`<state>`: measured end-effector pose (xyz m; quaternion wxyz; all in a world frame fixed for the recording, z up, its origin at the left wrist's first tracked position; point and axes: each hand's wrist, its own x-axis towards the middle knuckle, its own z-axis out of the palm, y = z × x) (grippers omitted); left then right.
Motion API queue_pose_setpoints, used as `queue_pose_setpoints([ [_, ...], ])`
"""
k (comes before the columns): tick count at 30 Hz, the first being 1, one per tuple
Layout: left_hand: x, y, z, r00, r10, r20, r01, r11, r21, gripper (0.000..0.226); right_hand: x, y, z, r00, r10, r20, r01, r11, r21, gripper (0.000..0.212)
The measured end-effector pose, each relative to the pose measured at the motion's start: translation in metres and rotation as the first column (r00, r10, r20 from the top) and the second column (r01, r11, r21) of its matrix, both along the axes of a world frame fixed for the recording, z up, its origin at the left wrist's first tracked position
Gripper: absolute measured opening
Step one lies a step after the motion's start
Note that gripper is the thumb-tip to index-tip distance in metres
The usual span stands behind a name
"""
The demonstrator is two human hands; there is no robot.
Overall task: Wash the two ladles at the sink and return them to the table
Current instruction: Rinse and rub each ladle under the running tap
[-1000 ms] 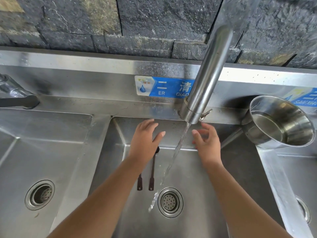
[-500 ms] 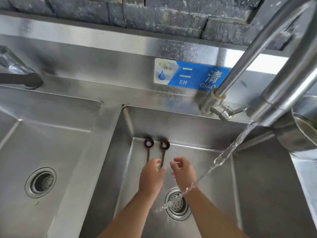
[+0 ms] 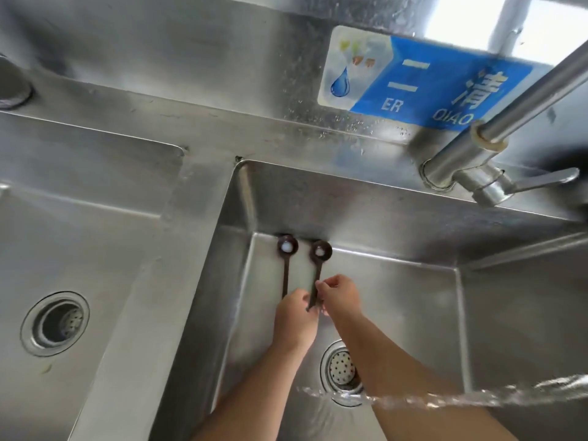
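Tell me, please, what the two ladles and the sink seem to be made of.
The ladles look dark brown and matte, probably wood or plastic; I cannot tell which. The sink looks like brushed stainless steel: grey sheen, soft reflections.

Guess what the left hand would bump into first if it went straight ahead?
Likely the left ladle: the left hand points along its handle toward the bowl, with the sink's back wall behind. Depth is unclear.

Single wide-angle view from the person's head, facing forward and steeply down, close over the middle sink basin (image 3: pixel 397 313). The backsplash (image 3: pixel 191 43) fills the top of the frame, the neighbouring basin (image 3: pixel 95 249) its left side.
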<state>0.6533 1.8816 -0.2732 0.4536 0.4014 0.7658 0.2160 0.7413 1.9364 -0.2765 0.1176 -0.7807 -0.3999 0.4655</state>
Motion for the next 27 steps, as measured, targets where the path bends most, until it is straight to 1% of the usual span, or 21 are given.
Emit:
queue_pose_setpoints([
  [3, 0.005, 0.002, -0.002, 1.000, 0.003, 0.015, -0.003, 0.999, -0.036, 0.014, 0.001, 0.003, -0.002, 0.997, 0.059, 0.045, -0.060, 0.998, 0.011, 0.023],
  [5, 0.006, 0.002, -0.001, 0.999, 0.026, 0.028, -0.024, 0.997, -0.068, 0.013, 0.001, 0.002, -0.001, 0.996, 0.086, 0.027, -0.086, 0.996, 0.015, 0.022],
  [7, 0.005, 0.000, 0.003, 1.000, 0.003, -0.003, -0.003, 0.998, -0.070, 0.010, 0.002, -0.002, 0.001, 0.996, 0.092, -0.012, -0.092, 0.996, 0.020, 0.021],
  [8, 0.005, -0.002, 0.007, 1.000, -0.004, -0.004, 0.004, 0.998, -0.066, 0.009, 0.003, -0.005, 0.003, 0.996, 0.085, -0.037, -0.084, 0.996, 0.022, 0.022],
  [12, 0.002, -0.013, 0.028, 0.996, 0.025, 0.084, -0.020, 0.998, -0.058, 0.005, 0.003, -0.020, 0.015, 0.990, 0.032, -0.141, -0.026, 0.999, 0.042, 0.026],
  [15, -0.001, -0.024, 0.048, 0.995, 0.026, 0.092, -0.021, 0.998, -0.054, 0.014, 0.005, -0.035, 0.033, 0.986, 0.032, -0.165, -0.019, 0.997, 0.077, 0.028],
  [17, -0.002, -0.032, 0.063, 0.997, -0.006, 0.074, 0.011, 0.998, -0.064, 0.021, 0.007, -0.046, 0.046, 0.983, 0.051, -0.177, -0.034, 0.994, 0.100, 0.032],
  [19, -0.002, -0.041, 0.077, 0.999, -0.022, 0.045, 0.025, 0.998, -0.065, 0.023, 0.010, -0.056, 0.058, 0.980, 0.051, -0.193, -0.028, 0.993, 0.118, 0.031],
  [22, -0.001, -0.055, 0.096, 0.998, -0.009, 0.054, 0.012, 0.998, -0.056, 0.018, 0.014, -0.069, 0.075, 0.981, 0.006, -0.193, 0.014, 0.995, 0.103, 0.024],
  [25, -0.004, -0.069, 0.110, 0.992, 0.075, 0.100, -0.066, 0.994, -0.091, 0.017, 0.016, -0.082, 0.087, 0.966, -0.044, -0.254, 0.059, 0.997, 0.053, 0.022],
  [27, -0.005, -0.078, 0.122, 0.969, 0.168, 0.181, -0.145, 0.980, -0.134, 0.020, 0.017, -0.090, 0.096, 0.959, -0.056, -0.277, 0.064, 0.998, 0.019, 0.025],
])
